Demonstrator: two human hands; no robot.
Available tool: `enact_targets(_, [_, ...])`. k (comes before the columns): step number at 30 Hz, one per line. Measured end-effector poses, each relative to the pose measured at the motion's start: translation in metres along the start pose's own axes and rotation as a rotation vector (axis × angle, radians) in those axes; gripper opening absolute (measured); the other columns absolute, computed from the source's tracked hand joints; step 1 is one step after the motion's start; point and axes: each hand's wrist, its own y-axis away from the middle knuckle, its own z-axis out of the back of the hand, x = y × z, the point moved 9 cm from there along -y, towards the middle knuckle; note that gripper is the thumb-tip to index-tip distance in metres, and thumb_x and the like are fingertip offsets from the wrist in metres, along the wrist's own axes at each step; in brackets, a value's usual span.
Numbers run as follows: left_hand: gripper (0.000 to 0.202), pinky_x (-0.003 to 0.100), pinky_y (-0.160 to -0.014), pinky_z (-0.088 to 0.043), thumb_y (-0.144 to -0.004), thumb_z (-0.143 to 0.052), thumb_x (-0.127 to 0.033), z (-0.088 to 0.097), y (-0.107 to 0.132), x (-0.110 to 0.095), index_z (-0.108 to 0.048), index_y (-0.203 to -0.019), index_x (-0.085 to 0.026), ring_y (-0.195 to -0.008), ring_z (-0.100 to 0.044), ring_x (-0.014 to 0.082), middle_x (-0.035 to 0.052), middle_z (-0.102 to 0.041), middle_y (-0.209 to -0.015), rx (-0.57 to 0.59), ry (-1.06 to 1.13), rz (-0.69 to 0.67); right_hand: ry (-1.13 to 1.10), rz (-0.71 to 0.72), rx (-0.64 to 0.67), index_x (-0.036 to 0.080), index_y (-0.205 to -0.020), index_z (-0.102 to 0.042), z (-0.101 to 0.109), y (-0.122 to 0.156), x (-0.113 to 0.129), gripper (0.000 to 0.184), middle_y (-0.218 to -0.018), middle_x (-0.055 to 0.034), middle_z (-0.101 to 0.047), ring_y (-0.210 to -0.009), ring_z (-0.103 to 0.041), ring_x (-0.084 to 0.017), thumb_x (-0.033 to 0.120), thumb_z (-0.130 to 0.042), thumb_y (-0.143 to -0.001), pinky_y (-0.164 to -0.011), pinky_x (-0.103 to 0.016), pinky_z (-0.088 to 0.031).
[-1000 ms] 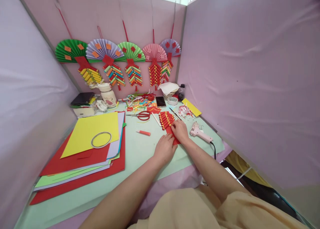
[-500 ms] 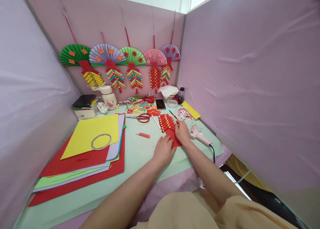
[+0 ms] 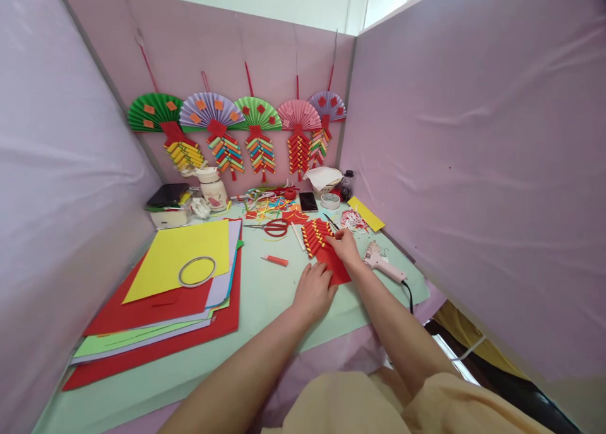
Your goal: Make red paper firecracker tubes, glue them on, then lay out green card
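Note:
A red paper strip (image 3: 337, 269) lies on the table, its upper part covered by rows of small red paper rolls (image 3: 315, 235) with yellow ends. My left hand (image 3: 314, 291) rests beside the strip's lower left edge, fingers stretched out and the tips at the paper. At the right side of the lowest rolls is my right hand (image 3: 344, 247), thumb and fingers closed on a red paper roll there. The fingers partly hide that roll.
Right of my hands lies a pink glue gun (image 3: 386, 267) with a black cord. Red-handled scissors (image 3: 275, 227), a small orange-handled cutter (image 3: 274, 260) and a phone (image 3: 308, 202) lie farther off. Coloured sheets (image 3: 180, 248) are stacked at left. Paper fans (image 3: 212, 110) hang behind.
My right hand has shifted slightly left, over the lowest rolls. My left hand stays at the strip's edge. The whole view has tilted a little, so everything sits lower and farther right.

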Motion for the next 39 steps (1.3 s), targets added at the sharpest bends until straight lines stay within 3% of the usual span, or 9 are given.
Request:
enact_targets(4, [0.028, 0.044, -0.111, -0.031, -0.086, -0.053, -0.027, 0.006, 0.002, -0.001, -0.06, -0.112, -0.019, -0.124, -0.047, 0.0258, 0.011, -0.055, -0.129, -0.069, 0.076, 0.009, -0.183, -0.039, -0.001, 0.02, -0.091, -0.045, 0.001, 0.004, 0.001, 0.034, -0.087, -0.0042, -0.062, -0.083, -0.063, -0.02, 0.034, -0.065, -0.066, -0.074, -0.033, -0.05])
enact_targets(7, [0.031, 0.041, -0.108, -0.036, -0.086, -0.052, -0.025, 0.029, 0.002, 0.006, -0.054, -0.116, -0.02, -0.124, -0.047, 0.0242, 0.0111, -0.054, -0.13, -0.235, 0.251, 0.053, -0.313, -0.046, 0.018, 0.021, -0.094, -0.044, 0.004, 0.006, 0.01, 0.037, -0.087, -0.0027, -0.063, -0.081, -0.064, -0.019, 0.037, -0.064, -0.068, -0.071, -0.033, -0.053])
enact_targets(12, [0.042, 0.036, -0.092, -0.048, -0.079, -0.064, -0.034, 0.084, 0.011, 0.078, -0.048, -0.115, -0.019, -0.114, -0.054, 0.0228, 0.0109, -0.055, -0.121, -0.588, 0.858, 0.466, -0.708, -0.09, 0.229, 0.022, -0.094, -0.047, -0.008, 0.018, 0.048, 0.049, -0.087, 0.0, -0.064, -0.077, -0.065, -0.018, 0.037, -0.078, -0.059, -0.07, -0.034, -0.054])
enact_targets(14, [0.041, 0.033, -0.079, -0.052, -0.081, -0.063, -0.041, 0.085, 0.011, 0.101, -0.051, -0.113, -0.02, -0.102, -0.061, 0.0215, 0.0093, -0.06, -0.116, -0.477, 1.261, 0.595, -0.76, -0.098, 0.363, 0.023, -0.094, -0.049, -0.026, 0.032, 0.068, 0.05, -0.089, -0.0001, -0.065, -0.079, -0.066, -0.018, 0.035, -0.081, -0.057, -0.072, -0.035, -0.054])
enact_targets(16, [0.036, 0.032, -0.069, -0.054, -0.083, -0.06, -0.043, 0.086, 0.009, 0.104, -0.057, -0.109, -0.019, -0.089, -0.065, 0.0208, 0.0088, -0.065, -0.107, -0.261, 1.624, 0.575, -0.755, -0.074, 0.478, 0.023, -0.094, -0.051, -0.05, 0.048, 0.087, 0.048, -0.09, -0.0003, -0.066, -0.083, -0.066, -0.018, 0.035, -0.081, -0.059, -0.077, -0.036, -0.054])
enact_targets(18, [0.028, 0.03, -0.068, -0.055, -0.084, -0.062, -0.032, 0.096, 0.018, 0.117, -0.061, -0.108, -0.018, -0.083, -0.067, 0.0187, 0.0072, -0.068, -0.101, -0.256, 1.783, 0.561, -0.722, -0.019, 0.55, 0.023, -0.093, -0.052, -0.074, 0.064, 0.101, 0.045, -0.093, -0.0006, -0.065, -0.087, -0.065, -0.018, 0.035, -0.08, -0.06, -0.081, -0.036, -0.053])
enact_targets(22, [0.022, 0.029, -0.069, -0.057, -0.08, -0.061, -0.011, 0.1, 0.044, 0.154, -0.064, -0.102, -0.015, -0.078, -0.069, 0.0171, 0.0059, -0.072, -0.092, -0.483, 1.811, 0.623, -0.613, 0.12, 0.659, 0.023, -0.099, -0.052, -0.114, 0.086, 0.117, 0.047, -0.103, -0.0034, -0.062, -0.096, -0.062, -0.019, 0.036, -0.079, -0.063, -0.087, -0.037, -0.051])
enact_targets(25, [0.02, 0.031, -0.071, -0.059, -0.079, -0.061, -0.01, 0.091, 0.051, 0.167, -0.065, -0.099, -0.013, -0.078, -0.07, 0.0188, 0.0073, -0.073, -0.089, -0.532, 1.829, 0.641, -0.542, 0.179, 0.776, 0.024, -0.114, -0.049, -0.132, 0.096, 0.114, 0.061, -0.109, -0.0044, -0.062, -0.099, -0.061, -0.02, 0.033, -0.081, -0.063, -0.089, -0.038, -0.05])
enact_targets(39, [0.039, 0.036, -0.092, -0.054, -0.073, -0.071, -0.012, 0.092, 0.05, 0.157, -0.064, -0.111, -0.017, -0.098, -0.068, 0.0221, 0.0073, -0.072, -0.104, -0.542, 1.741, 0.518, -0.579, 0.143, 0.841, 0.026, -0.123, -0.044, -0.132, 0.105, 0.094, 0.064, -0.085, 0.0023, -0.067, -0.088, -0.067, -0.019, 0.029, -0.077, -0.068, -0.085, -0.038, -0.053])
